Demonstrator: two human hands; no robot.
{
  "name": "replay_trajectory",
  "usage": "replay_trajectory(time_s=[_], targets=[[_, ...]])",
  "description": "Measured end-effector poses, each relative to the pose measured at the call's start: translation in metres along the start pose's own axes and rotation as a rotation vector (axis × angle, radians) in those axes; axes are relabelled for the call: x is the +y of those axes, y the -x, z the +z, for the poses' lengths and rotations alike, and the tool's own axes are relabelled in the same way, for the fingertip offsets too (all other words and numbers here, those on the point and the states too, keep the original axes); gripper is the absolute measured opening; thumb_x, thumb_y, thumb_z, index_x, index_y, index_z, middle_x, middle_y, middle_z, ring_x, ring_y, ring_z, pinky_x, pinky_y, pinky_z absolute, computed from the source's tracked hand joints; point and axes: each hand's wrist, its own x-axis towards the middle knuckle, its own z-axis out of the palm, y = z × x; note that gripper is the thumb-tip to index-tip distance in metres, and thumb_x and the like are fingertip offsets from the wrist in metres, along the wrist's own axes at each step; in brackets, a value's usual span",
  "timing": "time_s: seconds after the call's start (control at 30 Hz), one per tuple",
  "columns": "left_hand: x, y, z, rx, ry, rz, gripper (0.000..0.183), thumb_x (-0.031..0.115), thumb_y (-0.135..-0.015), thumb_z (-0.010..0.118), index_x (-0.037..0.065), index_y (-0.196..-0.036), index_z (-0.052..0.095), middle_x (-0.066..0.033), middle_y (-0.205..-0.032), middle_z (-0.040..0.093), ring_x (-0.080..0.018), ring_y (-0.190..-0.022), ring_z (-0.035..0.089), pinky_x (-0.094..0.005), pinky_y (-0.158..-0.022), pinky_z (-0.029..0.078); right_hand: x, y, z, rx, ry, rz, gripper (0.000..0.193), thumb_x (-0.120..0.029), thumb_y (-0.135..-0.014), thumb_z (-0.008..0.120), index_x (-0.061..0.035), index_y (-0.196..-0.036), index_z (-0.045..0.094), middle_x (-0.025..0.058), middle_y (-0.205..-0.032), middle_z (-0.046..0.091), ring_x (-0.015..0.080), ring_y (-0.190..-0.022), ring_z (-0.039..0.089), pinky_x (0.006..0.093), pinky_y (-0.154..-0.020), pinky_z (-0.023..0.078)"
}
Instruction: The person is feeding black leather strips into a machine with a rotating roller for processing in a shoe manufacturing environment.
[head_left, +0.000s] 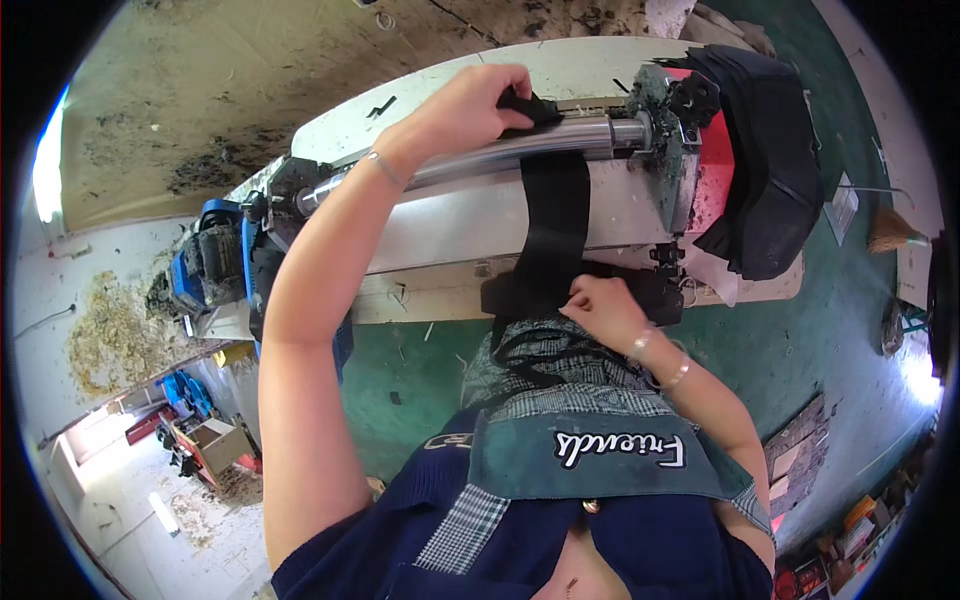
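A black strip is draped over the steel roller of the machine; its upper end is pinched by the left hand, its lower end by the right hand; feeding seems underway; even tension will likely be needed.

Strip: black, plain. Roller: bright silver metal. Machine body: off-white, with a red panel at its right end. Stacked pieces: black. Motor: blue, soiled dark. Floor: green. Garment: grey-and-white check over navy. Wrist bracelets: silver.
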Motion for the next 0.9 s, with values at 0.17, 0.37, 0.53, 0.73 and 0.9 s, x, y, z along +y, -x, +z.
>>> replay_trajectory(time_s=[0.17,0.37,0.53,0.73,0.9], targets=[[0.060,0.029,-0.039,0.063,-0.036,0.211,0.016,-0.001,-0.080,0.067,0.002,-0.088,0.055,-0.0081,-0.074,0.058,-0.0143,-0.068,0.051,-0.0267,-0.065,0.044,0.062,-0.110,0.078,0.432,0.653,-0.437,0.029,-0.022,-0.079,0.068,-0.0027,-0.100,0.063,0.0147,-0.097,0.067,0.0309,-0.100,0.061,0.0440,-0.088,0.047],[0.072,0.013,-0.101,0.650,-0.236,0.225,0.026,-0.008,-0.079,0.062,0.002,-0.103,0.061,-0.0122,-0.085,0.067,-0.0209,-0.079,0.065,-0.0288,-0.072,0.050,0.053,-0.097,0.079,0.302,0.782,-0.506,0.030,-0.018,-0.076,0.065,-0.0110,-0.104,0.064,0.0111,-0.095,0.067,0.0294,-0.103,0.060,0.0442,-0.093,0.042],[-0.016,-0.025,-0.081,0.654,-0.407,0.227,0.012,-0.006,-0.079,0.063,0.001,-0.088,0.063,-0.0091,-0.076,0.065,-0.0130,-0.076,0.060,-0.0253,-0.071,0.048,-0.012,-0.029,0.050,0.547,0.184,-0.611,0.012,-0.011,-0.084,0.061,-0.0057,-0.094,0.066,0.0113,-0.080,0.067,0.0237,-0.066,0.065,0.0337,-0.060,0.051],[-0.054,-0.041,0.024,-0.074,-0.056,-0.037,0.020,0.005,-0.074,0.054,0.007,-0.087,0.069,-0.0136,-0.078,0.065,-0.0245,-0.075,0.061,-0.0339,-0.072,0.048,-0.045,0.013,-0.004,0.548,-0.560,-0.174,0.019,-0.012,-0.089,0.065,0.0049,-0.081,0.062,-0.0066,-0.061,0.053,-0.0015,-0.060,0.042,0.0185,-0.049,0.033],[-0.040,-0.046,0.039,-0.122,0.141,-0.244,0.027,0.028,-0.085,0.062,0.002,-0.087,0.067,-0.0097,-0.072,0.062,-0.0181,-0.067,0.054,-0.0313,-0.067,0.045,-0.051,-0.031,-0.023,0.648,-0.630,-0.135,0.024,-0.015,-0.084,0.069,0.0065,-0.078,0.061,0.0020,-0.057,0.056,0.0040,-0.054,0.043,0.0263,-0.048,0.037]])
